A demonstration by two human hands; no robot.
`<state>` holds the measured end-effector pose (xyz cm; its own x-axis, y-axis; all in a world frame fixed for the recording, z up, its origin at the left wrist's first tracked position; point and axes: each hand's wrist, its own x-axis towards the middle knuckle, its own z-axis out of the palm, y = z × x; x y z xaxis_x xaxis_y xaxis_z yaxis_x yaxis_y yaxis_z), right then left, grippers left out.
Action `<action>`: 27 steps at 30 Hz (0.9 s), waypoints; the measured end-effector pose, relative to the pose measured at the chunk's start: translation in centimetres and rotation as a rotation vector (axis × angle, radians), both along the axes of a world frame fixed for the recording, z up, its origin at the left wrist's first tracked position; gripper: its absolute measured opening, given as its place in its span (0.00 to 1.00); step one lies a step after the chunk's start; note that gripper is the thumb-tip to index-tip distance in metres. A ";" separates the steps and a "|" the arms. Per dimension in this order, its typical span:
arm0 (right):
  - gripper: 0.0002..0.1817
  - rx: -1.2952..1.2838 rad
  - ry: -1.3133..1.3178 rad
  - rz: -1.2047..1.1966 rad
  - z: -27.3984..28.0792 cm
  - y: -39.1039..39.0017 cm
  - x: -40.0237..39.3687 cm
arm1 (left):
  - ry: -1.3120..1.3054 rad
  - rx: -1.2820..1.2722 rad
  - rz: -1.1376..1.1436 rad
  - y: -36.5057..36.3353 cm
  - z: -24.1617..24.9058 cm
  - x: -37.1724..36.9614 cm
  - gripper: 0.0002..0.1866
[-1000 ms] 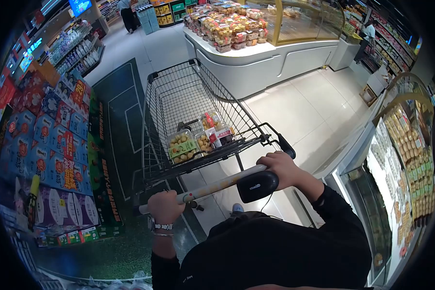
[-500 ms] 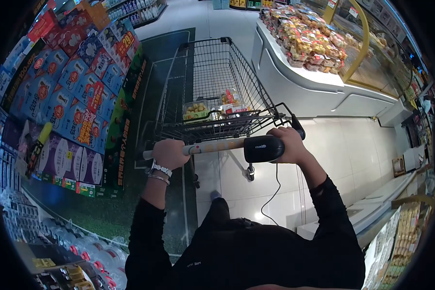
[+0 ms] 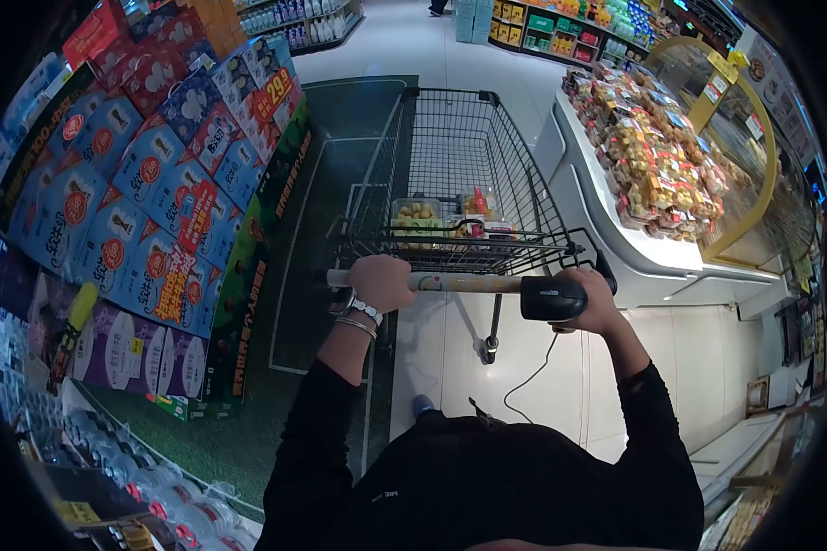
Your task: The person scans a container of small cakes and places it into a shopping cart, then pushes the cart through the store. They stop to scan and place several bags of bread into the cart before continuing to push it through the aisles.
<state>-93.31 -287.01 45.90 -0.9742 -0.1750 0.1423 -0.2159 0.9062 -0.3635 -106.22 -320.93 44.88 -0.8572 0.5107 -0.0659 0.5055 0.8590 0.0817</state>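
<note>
A dark wire shopping cart (image 3: 450, 138) stands in front of me. My left hand (image 3: 383, 283) is closed round the left end of its pale handle (image 3: 469, 283), with a watch and a bracelet on the wrist. At the handle's right end my right hand (image 3: 592, 301) is wrapped on, beside a black rounded device (image 3: 552, 298) that covers part of the grip. A thin black cable (image 3: 531, 384) hangs below the device. In the cart's near end lie a clear box of round yellowish food (image 3: 416, 220) and another clear pack with red labels (image 3: 480, 204).
To the left, stacked blue cartons (image 3: 124, 188) border a green mat (image 3: 317, 174). On the right, a white counter (image 3: 570, 174) carries heaped food packs (image 3: 657, 156). Shelves (image 3: 560, 37) stand at the back, and bottled water (image 3: 179, 505) is at lower left.
The cart and both hands have shifted right in view, and the counter has too. More of the back shelves shows. Both hands keep their hold, and the packs stay in the cart.
</note>
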 end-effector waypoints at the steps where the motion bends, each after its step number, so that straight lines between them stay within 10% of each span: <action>1: 0.35 -0.002 0.000 0.006 0.1 0.1 -1.6 | -0.017 -0.015 -0.016 0.2 -0.2 -1.9 0.15; 27: 0.26 -0.079 -0.061 -0.068 2.6 17.3 -50.1 | 0.015 -0.033 -0.151 16.8 0.7 -54.4 0.14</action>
<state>-143.42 -269.67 48.46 -0.9907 -0.0993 0.0932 -0.1306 0.8861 -0.4447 -160.61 -304.14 45.62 -0.7716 0.6320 -0.0726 0.6304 0.7749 0.0461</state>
